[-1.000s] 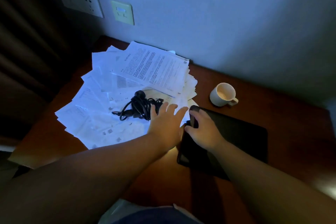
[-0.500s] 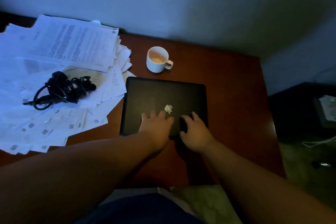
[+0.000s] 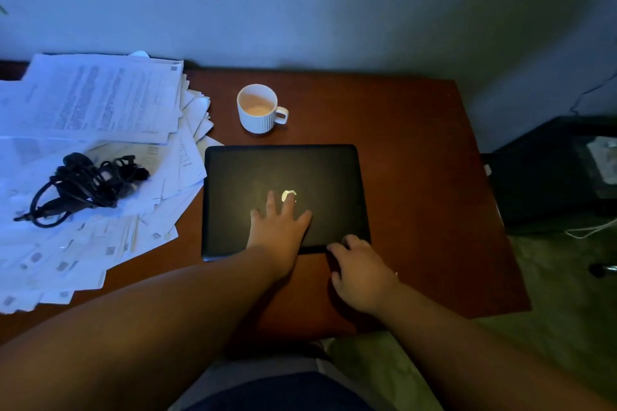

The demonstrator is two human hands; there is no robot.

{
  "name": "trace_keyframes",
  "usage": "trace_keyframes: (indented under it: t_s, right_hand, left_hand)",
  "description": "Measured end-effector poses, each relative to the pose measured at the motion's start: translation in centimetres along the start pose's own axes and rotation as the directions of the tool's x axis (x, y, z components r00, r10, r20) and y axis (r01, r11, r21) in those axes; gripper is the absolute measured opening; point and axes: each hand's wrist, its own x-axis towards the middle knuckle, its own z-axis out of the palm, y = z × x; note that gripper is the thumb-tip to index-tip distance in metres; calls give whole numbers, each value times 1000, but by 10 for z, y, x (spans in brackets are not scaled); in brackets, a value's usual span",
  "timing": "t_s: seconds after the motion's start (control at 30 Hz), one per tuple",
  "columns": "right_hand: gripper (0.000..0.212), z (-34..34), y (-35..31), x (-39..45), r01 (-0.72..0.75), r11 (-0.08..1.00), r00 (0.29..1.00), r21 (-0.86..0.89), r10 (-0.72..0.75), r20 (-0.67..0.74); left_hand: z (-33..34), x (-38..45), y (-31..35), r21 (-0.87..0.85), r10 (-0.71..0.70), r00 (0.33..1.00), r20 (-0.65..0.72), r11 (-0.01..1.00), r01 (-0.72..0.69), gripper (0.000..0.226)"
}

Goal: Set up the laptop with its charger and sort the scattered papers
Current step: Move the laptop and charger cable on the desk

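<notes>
Dark red-brown wood fills the near part of the desk [image 3: 417,177], and on it both hands now sit at the closed laptop [image 3: 283,177] rather than at the paper pile, where they were a second ago. The right hand [image 3: 359,272] has its fingers curled over the laptop's near edge, apparently pinching the lid's front lip. The left hand [image 3: 280,227] lies flat on the lid with fingers spread, pressing down close to the pale logo [image 3: 288,195]. Half a second ago both hands were side by side near the lid's front; since then the left has slid further onto the lid and the right has moved towards the near right corner. My reading is that the lid is about to be lifted, one hand steadying and the other prying, so setting up the laptop is only starting.

To the left, the black charger [image 3: 83,187] lies as a tangled bundle on the scattered papers [image 3: 100,103], well apart from the laptop and not plugged into anything visible; the sheets remain unsorted, some just reaching the laptop's left edge. Beyond the laptop stands a white ribbed mug [image 3: 258,108], apart from it.

The logo is partly covered by a finger and too bright to make out. The printed text on the papers is too small and blurred to read.
</notes>
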Motion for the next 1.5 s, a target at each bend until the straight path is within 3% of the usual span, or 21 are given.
trace_keyframes:
  t_s: [0.27, 0.47, 0.7, 0.9, 1.2, 1.4, 1.5]
  right_hand:
    - [43, 12, -4, -5, 69, 998, 997, -6, -69, 30]
    - [70, 24, -6, -13, 74, 997, 995, -39, -71, 72]
    - [81, 27, -11, -11, 39, 998, 996, -42, -35, 79]
    - [89, 17, -13, 1, 23, 1000, 987, 1, -23, 156]
    - [69, -17, -28, 28, -119, 991, 945, -68, 134, 299]
    - [48, -36, -32, 42, -152, 981, 901, -117, 187, 392]
    - [48, -42, -36, 42, -110, 980, 895, -163, 169, 413]
  left_hand:
    - [-1, -1, 2, 86, 68, 998, 16, 994, -69, 97]
    - [-6, -2, 2, 91, 100, 994, 32, 991, -103, 97]
    - [-23, -4, -1, 29, 147, 982, 115, 988, -151, 105]
    - [-42, -10, -3, -30, 176, 975, 138, 984, -173, 96]
    - [-92, -19, -6, -176, 164, 986, 34, 972, -156, 89]
    - [-141, -18, -24, -292, 153, 976, -157, 937, -194, 67]
    - [-167, -15, -33, -296, 118, 955, -273, 934, -200, 59]
